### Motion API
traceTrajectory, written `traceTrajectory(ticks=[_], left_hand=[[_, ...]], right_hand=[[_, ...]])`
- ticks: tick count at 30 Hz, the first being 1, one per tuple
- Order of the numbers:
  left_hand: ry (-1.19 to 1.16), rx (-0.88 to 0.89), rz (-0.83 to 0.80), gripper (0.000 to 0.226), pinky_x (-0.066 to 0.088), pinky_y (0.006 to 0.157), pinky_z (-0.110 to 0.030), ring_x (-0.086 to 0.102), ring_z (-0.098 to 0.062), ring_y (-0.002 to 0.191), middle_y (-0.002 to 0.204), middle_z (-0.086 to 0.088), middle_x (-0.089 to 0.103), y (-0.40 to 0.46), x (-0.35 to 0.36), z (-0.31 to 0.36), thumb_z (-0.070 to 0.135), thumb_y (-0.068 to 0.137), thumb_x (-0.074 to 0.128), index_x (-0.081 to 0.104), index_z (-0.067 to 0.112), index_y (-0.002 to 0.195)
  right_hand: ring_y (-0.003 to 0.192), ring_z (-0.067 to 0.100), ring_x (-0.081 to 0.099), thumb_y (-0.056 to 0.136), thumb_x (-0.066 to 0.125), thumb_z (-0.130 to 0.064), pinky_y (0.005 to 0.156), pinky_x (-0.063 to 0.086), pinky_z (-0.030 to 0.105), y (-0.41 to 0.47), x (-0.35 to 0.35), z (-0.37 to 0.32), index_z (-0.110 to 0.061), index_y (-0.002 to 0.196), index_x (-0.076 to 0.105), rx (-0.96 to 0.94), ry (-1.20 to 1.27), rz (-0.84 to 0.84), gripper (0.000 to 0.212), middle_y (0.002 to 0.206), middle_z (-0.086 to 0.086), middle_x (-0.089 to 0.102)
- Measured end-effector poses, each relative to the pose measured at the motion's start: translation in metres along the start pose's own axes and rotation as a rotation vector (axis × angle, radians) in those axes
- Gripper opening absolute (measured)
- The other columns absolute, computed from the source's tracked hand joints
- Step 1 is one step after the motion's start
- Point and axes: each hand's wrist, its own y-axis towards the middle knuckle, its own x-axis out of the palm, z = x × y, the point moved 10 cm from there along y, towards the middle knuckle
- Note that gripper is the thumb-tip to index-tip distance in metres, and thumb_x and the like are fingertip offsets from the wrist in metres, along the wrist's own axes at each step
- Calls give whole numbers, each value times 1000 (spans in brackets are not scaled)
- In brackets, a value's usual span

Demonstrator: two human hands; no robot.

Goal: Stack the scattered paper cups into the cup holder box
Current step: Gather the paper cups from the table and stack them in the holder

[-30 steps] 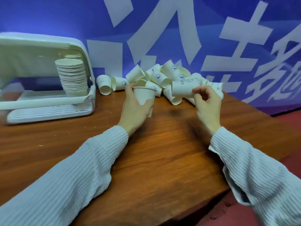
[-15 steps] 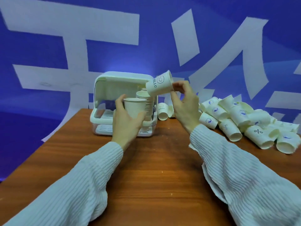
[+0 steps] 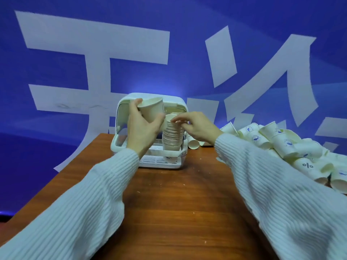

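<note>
A white cup holder box [image 3: 120, 147] with its lid raised stands at the far end of the wooden table [image 3: 178, 212]. Inside it rises a tall stack of paper cups [image 3: 172, 139]. My left hand [image 3: 143, 128] grips a plain paper cup [image 3: 151, 109], held upright in front of the box's lid. My right hand [image 3: 197, 127] reaches in from the right, its fingertips pinching the rim of the top cup on the stack. A pile of scattered paper cups [image 3: 285, 145] lies on the table's right side.
A single cup [image 3: 193, 143] lies on its side just right of the box. A blue wall with large white characters [image 3: 97, 53] stands right behind the table. The table's left edge runs diagonally toward the box.
My right hand has carried its printed cup down onto the stack in the box. My left hand has lifted its cup higher, up in front of the lid. The view moved closer to the box.
</note>
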Motion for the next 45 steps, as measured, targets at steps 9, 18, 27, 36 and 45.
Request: traceTrajectory(ticks=[9, 18, 27, 36, 45], left_hand=[[260, 116, -173, 69, 38, 98, -23, 52, -24, 125, 137, -7, 55, 46, 66, 16, 23, 85, 78, 44, 14, 144], [633, -38, -532, 91, 33, 117, -48, 38, -31, 139, 154, -7, 39, 21, 81, -33, 59, 73, 46, 39, 26, 157], [514, -168, -246, 79, 45, 104, -47, 56, -37, 121, 136, -15, 52, 35, 50, -65, 37, 80, 76, 31, 21, 142], [712, -209, -154, 62, 46, 96, -52, 58, -44, 117, 134, -18, 50, 71, 46, -88, 36, 91, 74, 34, 17, 133], [739, -101, -283, 73, 47, 95, -47, 60, -35, 118, 127, -12, 61, 80, 51, -93, 42, 86, 77, 35, 18, 139]], right_hand=[[99, 11, 57, 92, 70, -15, 86, 47, 30, -13, 3, 11, -26, 107, 78, -33, 97, 276, 20, 105, -9, 55], [101, 2, 56, 86, 72, -13, 92, 56, 37, -37, 8, 25, -22, 117, 55, 87, 298, 486, 37, 115, -6, 53], [133, 3, 49, 93, 64, -14, 115, 41, 30, -38, 73, 35, -36, 151, 36, 269, 676, 307, 69, 145, -9, 50], [126, -3, 52, 90, 62, -21, 110, 47, 38, -40, 91, 28, -36, 147, 45, 218, 553, 295, 61, 140, -22, 52], [122, -1, 53, 90, 63, -20, 108, 48, 34, -43, 91, 29, -33, 142, 50, 215, 570, 303, 55, 134, -20, 55]])
